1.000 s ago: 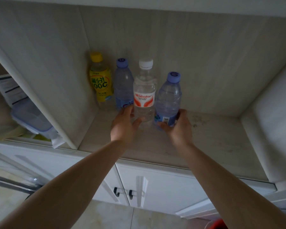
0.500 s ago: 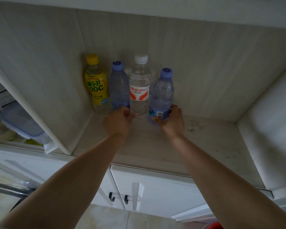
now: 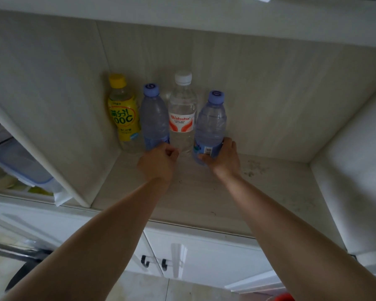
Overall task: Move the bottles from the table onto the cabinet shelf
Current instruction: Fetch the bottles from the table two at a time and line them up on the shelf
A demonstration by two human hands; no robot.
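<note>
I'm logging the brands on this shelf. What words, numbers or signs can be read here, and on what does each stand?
"Wahaha": red-and-white label of the clear white-capped plastic bottle; the small print under it is blurred.
"00C": yellow label of the yellow-capped drink bottle; the characters above it are too blurred to read.
Barcode: blue label of the purple-capped clear bottle held by the right hand; digits unreadable.

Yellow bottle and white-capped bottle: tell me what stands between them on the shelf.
One clear bottle with a purple cap stands between the yellow bottle and the white-capped bottle, at the back of the shelf. The head view shows it.
</note>
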